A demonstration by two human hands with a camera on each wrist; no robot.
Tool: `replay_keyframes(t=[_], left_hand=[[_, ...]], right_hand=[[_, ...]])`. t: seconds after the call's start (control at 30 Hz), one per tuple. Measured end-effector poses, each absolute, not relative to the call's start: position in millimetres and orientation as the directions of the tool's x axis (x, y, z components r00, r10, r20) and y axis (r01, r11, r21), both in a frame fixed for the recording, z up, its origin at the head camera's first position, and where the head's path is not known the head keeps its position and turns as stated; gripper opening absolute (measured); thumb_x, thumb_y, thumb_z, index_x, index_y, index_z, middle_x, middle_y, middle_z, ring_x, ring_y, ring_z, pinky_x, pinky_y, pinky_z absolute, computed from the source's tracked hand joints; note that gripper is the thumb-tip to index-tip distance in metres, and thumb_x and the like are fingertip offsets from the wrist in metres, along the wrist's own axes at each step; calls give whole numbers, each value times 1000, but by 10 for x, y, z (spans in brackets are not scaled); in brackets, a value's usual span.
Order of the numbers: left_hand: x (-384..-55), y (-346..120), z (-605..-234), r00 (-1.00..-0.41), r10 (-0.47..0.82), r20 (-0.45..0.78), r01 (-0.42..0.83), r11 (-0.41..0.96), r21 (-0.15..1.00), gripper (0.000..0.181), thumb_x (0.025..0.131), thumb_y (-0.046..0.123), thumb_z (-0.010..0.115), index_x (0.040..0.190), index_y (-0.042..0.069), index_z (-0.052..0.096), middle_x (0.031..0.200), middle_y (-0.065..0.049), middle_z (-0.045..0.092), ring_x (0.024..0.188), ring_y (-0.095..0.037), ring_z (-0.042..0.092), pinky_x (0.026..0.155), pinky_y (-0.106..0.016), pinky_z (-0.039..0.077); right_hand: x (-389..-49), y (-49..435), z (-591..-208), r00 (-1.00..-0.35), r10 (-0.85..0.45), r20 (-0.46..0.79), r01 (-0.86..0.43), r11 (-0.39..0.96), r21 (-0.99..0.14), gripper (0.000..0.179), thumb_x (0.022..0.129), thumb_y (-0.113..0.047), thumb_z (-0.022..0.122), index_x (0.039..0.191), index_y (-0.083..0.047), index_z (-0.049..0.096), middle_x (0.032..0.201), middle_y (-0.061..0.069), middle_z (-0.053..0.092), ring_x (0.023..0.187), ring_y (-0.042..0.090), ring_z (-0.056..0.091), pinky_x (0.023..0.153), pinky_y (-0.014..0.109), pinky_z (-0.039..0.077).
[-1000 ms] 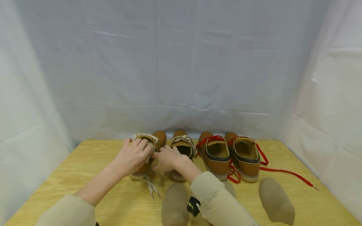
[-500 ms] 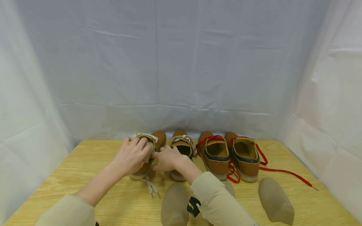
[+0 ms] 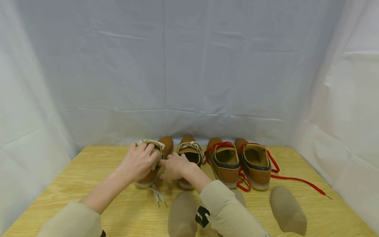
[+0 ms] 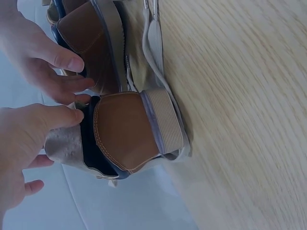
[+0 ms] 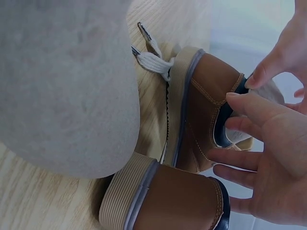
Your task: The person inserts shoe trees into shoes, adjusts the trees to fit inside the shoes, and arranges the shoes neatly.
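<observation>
Centrally, the work was at the leftmost brown shoe [image 4: 125,129], standing sole-down on the counter [image 3: 112,207] at the left end of a row of four, toe toward the cloth backdrop [image 3: 189,79]. A grey-beige insert [image 4: 64,143] sat in its opening, the rounded rear part showing above the dark collar. Left hand [image 3: 138,164] pinched this insert, thumb on the heel side beside the collar, fingers bent over the far side. Right hand [image 3: 175,167] stood on the shoe's right side, palm turned toward it, fingers spread apart and reaching to the collar; tips at or just beside the edge, firm contact hard to tell. White laces: one at the throat of that shoe, two tipped ends [image 3: 158,197] lying on the wood behind its heel. Next in the row, just beyond the right hand, a second brown shoe [image 3: 189,150] with a white lace, partly covered by that hand. Further right, two brown shoes [image 3: 231,174] [image 3: 260,174] with red laces, one red lace [image 3: 299,179] trailing far over the counter to the right. Nearer the person lay loose inserts: one [image 3: 182,214] left of the right sleeve [image 3: 234,210], one [image 3: 240,197] mostly hidden by that sleeve, one [image 3: 288,210] well apart at right. Black band [image 3: 202,216] with a yellow-green mark showed beside the sleeve.
</observation>
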State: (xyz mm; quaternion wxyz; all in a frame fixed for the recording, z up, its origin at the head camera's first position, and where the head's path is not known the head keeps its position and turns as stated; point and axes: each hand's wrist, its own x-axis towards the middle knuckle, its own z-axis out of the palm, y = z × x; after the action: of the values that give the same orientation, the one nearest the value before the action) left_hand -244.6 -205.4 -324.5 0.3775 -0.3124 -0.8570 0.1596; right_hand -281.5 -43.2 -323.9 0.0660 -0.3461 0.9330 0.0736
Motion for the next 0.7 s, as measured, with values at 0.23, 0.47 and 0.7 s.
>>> replay_keyframes(t=[0.23,0.47,0.7], left_hand=[[-2409,-2009,-3202,-612,629,479,392,767,-508,41,63,27,82,90,8,57,92,-13,53,80,-31,55,68,-50,43],[-2414,-2007,-3199,-611,632,478,387,764,-516,43,62,25,84,92,7,58,95,-15,54,83,-32,56,71,-52,43],[-2442,-2003,-3198,-608,629,485,390,768,-507,45,60,25,85,90,6,57,94,-15,53,85,-33,55,72,-54,43]], right_hand=[[-2814,-433,-3255,-755,-632,-177,-651,754,83,51,88,-51,53,137,-39,43,137,-1,43,127,22,36,96,46,35],[-2811,-436,-3263,-759,-627,-176,-646,759,80,52,88,-52,53,137,-39,43,137,0,43,126,22,37,96,46,35],[-2808,-431,-3259,-764,-619,-182,-639,766,75,53,88,-52,53,138,-39,41,139,1,42,127,22,36,97,46,34]])
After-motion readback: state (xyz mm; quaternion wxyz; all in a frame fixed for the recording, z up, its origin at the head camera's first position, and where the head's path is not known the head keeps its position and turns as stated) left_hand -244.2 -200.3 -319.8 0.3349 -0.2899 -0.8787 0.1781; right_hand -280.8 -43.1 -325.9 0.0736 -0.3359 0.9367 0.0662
